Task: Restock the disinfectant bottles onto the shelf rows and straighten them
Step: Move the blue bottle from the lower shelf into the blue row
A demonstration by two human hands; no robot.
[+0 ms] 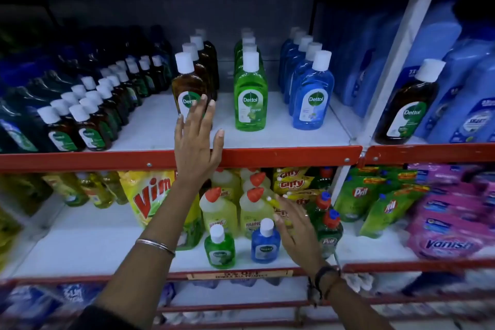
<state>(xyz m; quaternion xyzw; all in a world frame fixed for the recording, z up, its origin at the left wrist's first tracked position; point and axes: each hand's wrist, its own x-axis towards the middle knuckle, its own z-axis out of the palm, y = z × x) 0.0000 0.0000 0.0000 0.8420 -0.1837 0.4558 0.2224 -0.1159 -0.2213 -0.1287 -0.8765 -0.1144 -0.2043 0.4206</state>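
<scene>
Upper shelf point(267, 154): red metal lip, white deck. On it stand rows of clear plastic, flat-shouldered bottles with white cylindrical caps. Left hand point(197, 139) is flat, fingers spread, fingertips against the front brown bottle point(188, 88), gripping nothing. Right hand point(294, 225), below that shelf, is open and empty beside a small blue bottle point(265, 242).

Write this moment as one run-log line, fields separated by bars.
left hand: open, fingers on front brown bottle | right hand: open, beside small blue bottle on lower shelf | nothing held
</scene>
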